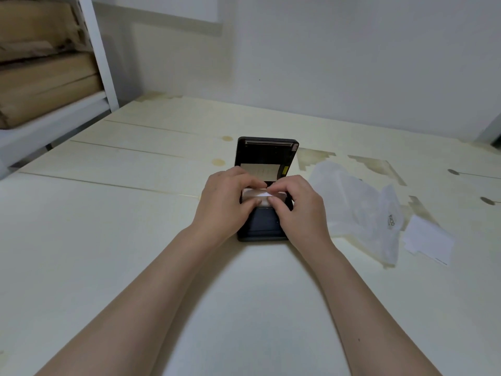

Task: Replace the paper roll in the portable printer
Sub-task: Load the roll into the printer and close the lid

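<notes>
Black plastic printer (264, 226) lies mid-table (108, 213), lid (267, 156) upright; left hand (226, 204) and right hand (299, 210) pinch the white paper roll (257, 198) in its bay. Crinkled bag (360, 210) lies just right.

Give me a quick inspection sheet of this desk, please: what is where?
Surface: pale table, stained at the far right.
Job's things: black printer, lid up; paper roll in its open bay.
Clutter: clear plastic bag and white card, right of the printer.
Hands: left hand and right hand, fingers on the roll.
Cables: nothing seen.
Surroundings: white wall; shelf with brown packages, far left.
</notes>
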Motion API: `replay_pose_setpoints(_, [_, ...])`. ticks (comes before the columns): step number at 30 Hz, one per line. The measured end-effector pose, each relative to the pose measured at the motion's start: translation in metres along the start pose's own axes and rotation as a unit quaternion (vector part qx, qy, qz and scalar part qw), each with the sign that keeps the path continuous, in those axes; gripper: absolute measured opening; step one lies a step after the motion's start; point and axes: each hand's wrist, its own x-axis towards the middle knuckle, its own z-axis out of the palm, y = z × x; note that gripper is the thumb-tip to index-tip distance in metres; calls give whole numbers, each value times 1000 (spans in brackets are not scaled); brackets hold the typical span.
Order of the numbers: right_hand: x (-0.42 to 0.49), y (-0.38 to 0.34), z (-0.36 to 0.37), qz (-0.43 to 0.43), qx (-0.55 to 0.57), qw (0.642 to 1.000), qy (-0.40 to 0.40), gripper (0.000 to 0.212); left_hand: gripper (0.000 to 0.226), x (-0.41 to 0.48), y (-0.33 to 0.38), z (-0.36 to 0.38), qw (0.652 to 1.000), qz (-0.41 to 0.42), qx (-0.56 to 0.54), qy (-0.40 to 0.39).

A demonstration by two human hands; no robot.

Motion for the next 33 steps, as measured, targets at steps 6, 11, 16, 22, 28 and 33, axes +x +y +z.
replay_pose_setpoints(6, [1,0,0,11,-50,999,1,17,67,-9,2,-4,994,31,40,-99])
replay_pose_setpoints(11, [2,1,-3,10,-63,998,-7,10,96,-14,2,-7,976,50,80,-196])
replay_pose_setpoints(16, [0,4,-5,-45,-109,993,4,10,103,-19,-2,-3,971,61,99,-207])
replay_pose_setpoints(22, [-2,5,-8,-43,-116,992,-6,10,92,-17,-4,-1,974,92,111,-172])
replay_pose_setpoints(28, [-4,4,-12,-20,-114,993,-27,12,86,-18,3,-2,972,107,144,-152])
replay_pose_setpoints(33, [-7,1,-13,6,-124,991,-45,13,82,-23,11,-2,972,97,161,-141])
